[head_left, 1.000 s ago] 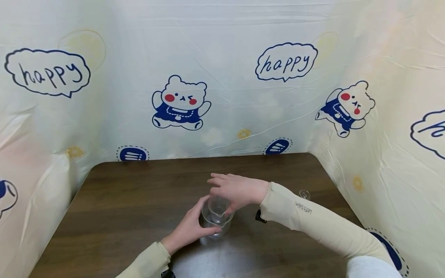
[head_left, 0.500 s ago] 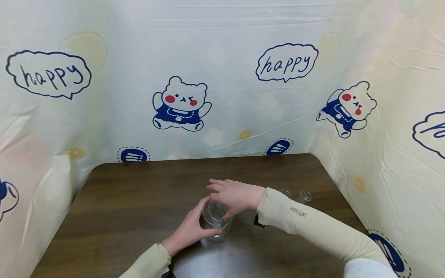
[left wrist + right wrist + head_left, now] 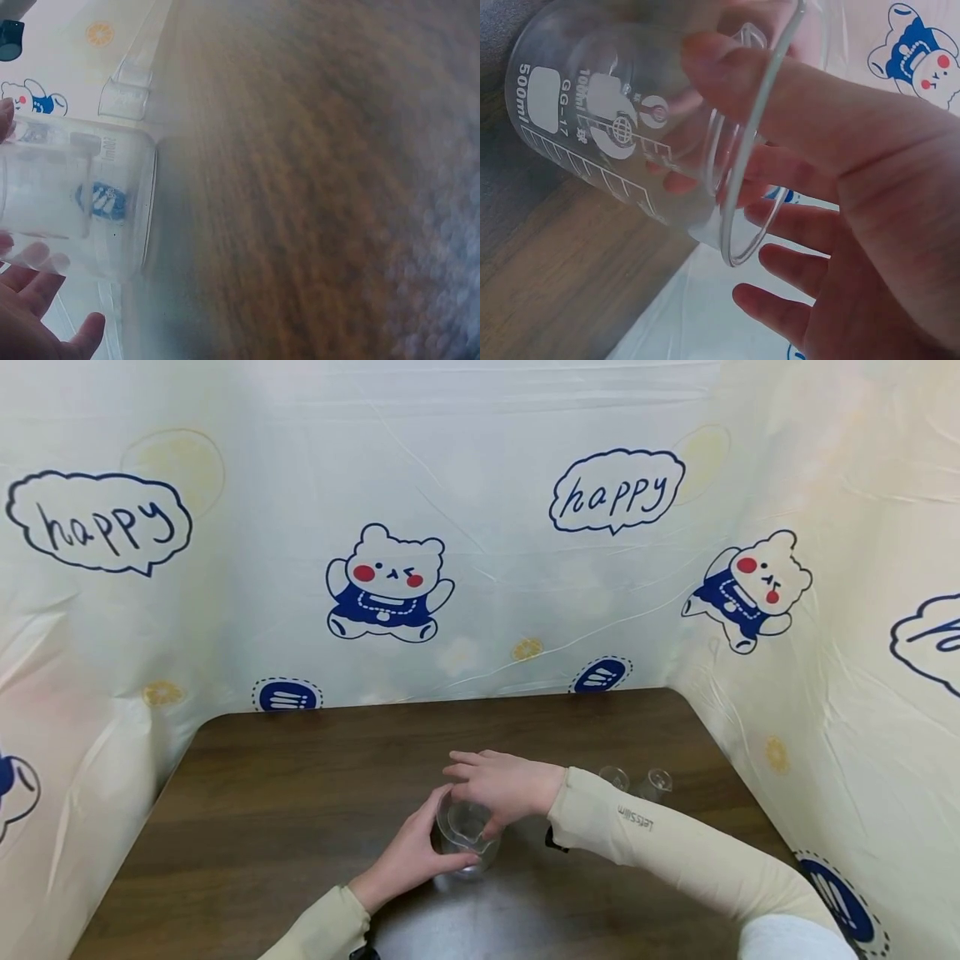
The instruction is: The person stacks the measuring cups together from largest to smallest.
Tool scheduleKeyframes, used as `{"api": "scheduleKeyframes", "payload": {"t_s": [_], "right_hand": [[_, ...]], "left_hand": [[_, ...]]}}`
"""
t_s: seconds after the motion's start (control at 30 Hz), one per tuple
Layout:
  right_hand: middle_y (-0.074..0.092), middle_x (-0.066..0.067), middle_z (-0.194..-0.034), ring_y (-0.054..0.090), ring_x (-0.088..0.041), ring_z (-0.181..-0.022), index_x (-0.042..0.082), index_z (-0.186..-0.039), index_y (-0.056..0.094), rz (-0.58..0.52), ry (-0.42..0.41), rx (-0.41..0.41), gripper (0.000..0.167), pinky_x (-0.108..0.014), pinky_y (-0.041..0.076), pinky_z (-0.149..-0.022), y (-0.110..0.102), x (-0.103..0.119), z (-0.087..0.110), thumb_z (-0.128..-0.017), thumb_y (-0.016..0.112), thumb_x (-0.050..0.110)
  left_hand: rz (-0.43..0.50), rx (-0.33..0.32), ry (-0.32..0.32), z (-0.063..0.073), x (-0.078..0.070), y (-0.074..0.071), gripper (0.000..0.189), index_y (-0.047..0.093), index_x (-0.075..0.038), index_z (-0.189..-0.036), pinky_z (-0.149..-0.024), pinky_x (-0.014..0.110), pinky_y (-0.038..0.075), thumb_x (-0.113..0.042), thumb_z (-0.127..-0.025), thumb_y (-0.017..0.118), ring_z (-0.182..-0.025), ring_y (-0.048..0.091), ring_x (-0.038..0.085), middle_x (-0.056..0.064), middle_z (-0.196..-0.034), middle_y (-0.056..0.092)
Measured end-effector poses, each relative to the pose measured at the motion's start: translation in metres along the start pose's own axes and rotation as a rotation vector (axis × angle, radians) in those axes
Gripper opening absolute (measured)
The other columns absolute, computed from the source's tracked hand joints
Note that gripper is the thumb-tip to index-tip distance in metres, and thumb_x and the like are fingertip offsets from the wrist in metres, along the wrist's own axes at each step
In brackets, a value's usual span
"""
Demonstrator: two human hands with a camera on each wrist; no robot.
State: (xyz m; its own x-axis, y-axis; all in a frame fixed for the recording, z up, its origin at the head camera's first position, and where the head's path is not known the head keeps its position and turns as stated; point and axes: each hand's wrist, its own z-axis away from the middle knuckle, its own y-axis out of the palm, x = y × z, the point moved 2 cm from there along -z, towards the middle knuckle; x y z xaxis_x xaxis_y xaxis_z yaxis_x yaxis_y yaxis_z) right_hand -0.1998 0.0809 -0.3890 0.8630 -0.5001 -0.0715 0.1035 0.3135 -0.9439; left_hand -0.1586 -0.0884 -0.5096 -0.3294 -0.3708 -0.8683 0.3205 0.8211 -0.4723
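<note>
A large clear glass beaker (image 3: 483,856) marked 500ml stands on the wooden table. My left hand (image 3: 408,856) grips its side, with the thumb on the near side. Inside it is a smaller beaker (image 3: 600,94) marked 100ml, whose outline also shows through the glass in the left wrist view. Over the mouth of the large beaker, my right hand (image 3: 510,785) reaches in and pinches the smaller beaker near its rim, the thumb inside the large rim. Its other fingers are spread outside. Glare and glass partly hide the exact contact.
Two small clear glass vessels stand behind my right forearm: one (image 3: 615,777) partly hidden by the sleeve, another (image 3: 657,783) farther right. A printed curtain (image 3: 495,593) encloses the back and sides of the brown table (image 3: 300,785).
The smaller beaker has sunk deeper into the large one, my right hand lowering and shifting slightly left. A small vessel behind the sleeve has come into view. My left hand has stayed put.
</note>
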Motion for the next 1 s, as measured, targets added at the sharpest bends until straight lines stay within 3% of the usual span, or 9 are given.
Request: {"api": "scheduleKeyframes", "payload": {"t_s": [0.17, 0.47, 0.73, 1.0], "right_hand": [[0.049, -0.003, -0.159, 0.031, -0.025, -0.155, 0.022, -0.139, 0.067, 0.064, -0.02, -0.009, 0.068, -0.041, 0.035, -0.121, 0.004, 0.002, -0.005, -0.081, 0.089, 0.049], [0.043, -0.005, -0.163, 0.028, -0.026, -0.156, 0.022, -0.139, 0.067, 0.134, -0.028, -0.038, 0.071, -0.041, 0.032, -0.122, 0.012, 0.004, -0.008, -0.079, 0.088, 0.055], [0.033, -0.008, -0.168, 0.023, -0.028, -0.158, 0.022, -0.14, 0.067, 0.195, -0.016, -0.064, 0.073, -0.044, 0.027, -0.125, 0.014, 0.006, -0.009, -0.079, 0.086, 0.058], [0.031, -0.008, -0.169, 0.023, -0.028, -0.158, 0.023, -0.141, 0.066, 0.212, 0.009, -0.048, 0.074, -0.045, 0.027, -0.124, 0.015, 0.01, -0.01, -0.08, 0.085, 0.059]], "left_hand": [[-0.01, -0.014, 0.034, -0.001, -0.002, 0.0, 0.095, 0.039, -0.032, -0.156, -0.106, 0.042, 0.047, -0.046, -0.078, 0.092, -0.131, 0.055, 0.014, -0.01, -0.153, 0.051], [0.022, 0.011, -0.021, 0.0, -0.001, 0.0, 0.096, 0.035, -0.038, -0.156, -0.108, 0.044, 0.046, -0.048, -0.078, 0.091, -0.133, 0.052, 0.013, -0.012, -0.155, 0.047], [0.035, 0.009, -0.005, 0.0, -0.003, 0.0, 0.096, 0.036, -0.034, -0.157, -0.109, 0.046, 0.045, -0.046, -0.079, 0.091, -0.136, 0.052, 0.017, -0.008, -0.156, 0.047], [0.032, 0.023, -0.04, 0.001, -0.002, 0.0, 0.096, 0.035, -0.034, -0.157, -0.11, 0.049, 0.044, -0.049, -0.079, 0.09, -0.137, 0.05, 0.014, -0.011, -0.156, 0.046]]}}
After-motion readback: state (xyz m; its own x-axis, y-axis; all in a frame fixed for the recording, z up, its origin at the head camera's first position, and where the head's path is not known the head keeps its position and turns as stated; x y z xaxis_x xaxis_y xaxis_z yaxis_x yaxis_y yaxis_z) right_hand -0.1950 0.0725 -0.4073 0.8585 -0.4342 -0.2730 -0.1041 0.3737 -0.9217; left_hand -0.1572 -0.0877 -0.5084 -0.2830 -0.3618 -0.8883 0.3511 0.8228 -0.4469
